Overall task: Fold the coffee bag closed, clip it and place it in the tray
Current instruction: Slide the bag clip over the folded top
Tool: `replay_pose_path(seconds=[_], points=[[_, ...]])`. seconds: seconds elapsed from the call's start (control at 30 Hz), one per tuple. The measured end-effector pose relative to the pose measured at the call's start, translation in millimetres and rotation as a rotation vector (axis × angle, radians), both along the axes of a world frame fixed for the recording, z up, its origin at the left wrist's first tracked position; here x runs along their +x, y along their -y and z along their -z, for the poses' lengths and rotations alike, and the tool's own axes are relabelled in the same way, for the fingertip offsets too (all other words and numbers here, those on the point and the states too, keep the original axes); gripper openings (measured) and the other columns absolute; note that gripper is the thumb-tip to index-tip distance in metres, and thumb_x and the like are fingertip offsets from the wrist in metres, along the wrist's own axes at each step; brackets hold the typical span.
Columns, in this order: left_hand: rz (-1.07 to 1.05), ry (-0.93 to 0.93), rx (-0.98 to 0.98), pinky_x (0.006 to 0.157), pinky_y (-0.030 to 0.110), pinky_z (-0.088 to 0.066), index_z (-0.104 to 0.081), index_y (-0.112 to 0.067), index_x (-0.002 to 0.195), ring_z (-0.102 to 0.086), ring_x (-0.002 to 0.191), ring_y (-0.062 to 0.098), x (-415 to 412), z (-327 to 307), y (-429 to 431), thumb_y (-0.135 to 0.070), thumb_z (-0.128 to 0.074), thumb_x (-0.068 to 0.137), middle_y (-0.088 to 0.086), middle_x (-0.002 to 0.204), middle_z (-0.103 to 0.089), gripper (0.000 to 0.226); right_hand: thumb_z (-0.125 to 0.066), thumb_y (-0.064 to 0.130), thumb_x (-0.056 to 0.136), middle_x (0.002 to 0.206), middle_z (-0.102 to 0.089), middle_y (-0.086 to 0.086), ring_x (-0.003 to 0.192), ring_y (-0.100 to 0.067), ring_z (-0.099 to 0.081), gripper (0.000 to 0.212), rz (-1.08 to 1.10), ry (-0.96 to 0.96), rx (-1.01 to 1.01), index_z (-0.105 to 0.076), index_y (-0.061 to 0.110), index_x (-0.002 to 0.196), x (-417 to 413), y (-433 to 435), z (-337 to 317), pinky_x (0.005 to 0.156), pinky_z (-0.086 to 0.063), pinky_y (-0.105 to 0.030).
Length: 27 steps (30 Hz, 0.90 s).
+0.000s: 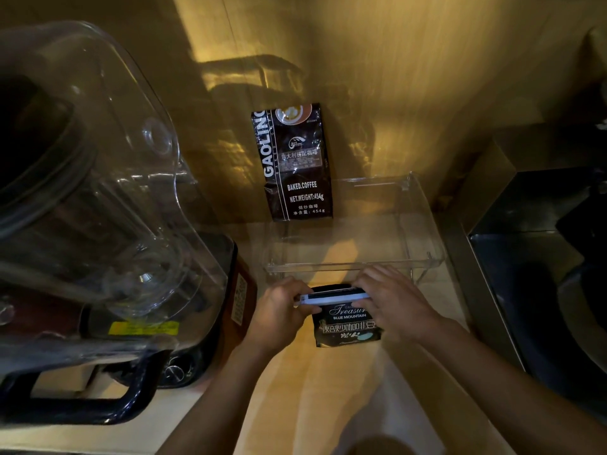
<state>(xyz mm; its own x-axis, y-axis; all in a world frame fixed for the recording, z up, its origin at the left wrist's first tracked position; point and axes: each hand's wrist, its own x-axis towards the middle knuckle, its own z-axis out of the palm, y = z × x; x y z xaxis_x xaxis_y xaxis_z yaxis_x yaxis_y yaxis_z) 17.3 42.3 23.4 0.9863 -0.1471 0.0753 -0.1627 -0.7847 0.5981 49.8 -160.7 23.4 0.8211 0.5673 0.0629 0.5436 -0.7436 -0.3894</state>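
A small black coffee bag (347,326) with "Blue Mountain" lettering stands on the counter just in front of a clear plastic tray (423,231). A long pale bag clip (331,297) lies across the bag's folded top. My left hand (279,311) grips the clip's left end and the bag's top corner. My right hand (394,300) presses on the clip's right end, fingers curled over the bag top. Nothing lies inside the tray.
A taller black "Gaoling" coffee bag (294,162) leans against the wall behind the tray. A large clear blender jar on a dark base (108,205) fills the left side. A dark sink (538,274) lies to the right.
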Motion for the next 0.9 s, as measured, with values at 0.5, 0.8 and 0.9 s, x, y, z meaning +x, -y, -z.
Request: replay_pose_path(seconds=[0.5, 0.8, 0.9], points=[[-0.008, 0.022, -0.044, 0.059, 0.030, -0.042, -0.062, -0.006, 0.075, -0.051, 0.068, 0.016, -0.7, 1.0, 2.1, -0.012, -0.074, 0.071, 0.008, 0.077, -0.059, 0.014, -0.063, 0.011, 0.078, 0.096, -0.061, -0.008, 0.093, -0.023, -0.052, 0.017, 0.032, 0.053, -0.046, -0.058, 0.006, 0.094, -6.8, -20.5, 5.4, 0.084, -0.036, -0.030], [-0.059, 0.016, -0.034, 0.059, 0.033, -0.046, -0.062, -0.008, 0.076, -0.053, 0.067, 0.018, -3.2, 1.8, 6.3, -0.011, -0.072, 0.073, 0.010, 0.079, -0.063, 0.010, -0.072, -0.004, 0.064, 0.072, -0.064, -0.015, 0.071, -0.032, -0.059, 0.014, 0.060, 0.086, 0.038, -0.061, 0.000, 0.072, -10.7, -22.5, 1.0, 0.069, -0.049, -0.039], [-0.073, 0.016, -0.043, 0.060, 0.033, -0.045, -0.062, -0.006, 0.077, -0.054, 0.068, 0.021, -3.5, 2.3, 7.3, -0.010, -0.071, 0.073, 0.012, 0.080, -0.063, 0.010, -0.074, -0.005, 0.061, 0.069, -0.064, -0.013, 0.067, -0.030, -0.059, 0.016, 0.069, 0.105, 0.059, -0.061, 0.001, 0.069, -11.9, -22.6, 1.4, 0.067, -0.050, -0.037]])
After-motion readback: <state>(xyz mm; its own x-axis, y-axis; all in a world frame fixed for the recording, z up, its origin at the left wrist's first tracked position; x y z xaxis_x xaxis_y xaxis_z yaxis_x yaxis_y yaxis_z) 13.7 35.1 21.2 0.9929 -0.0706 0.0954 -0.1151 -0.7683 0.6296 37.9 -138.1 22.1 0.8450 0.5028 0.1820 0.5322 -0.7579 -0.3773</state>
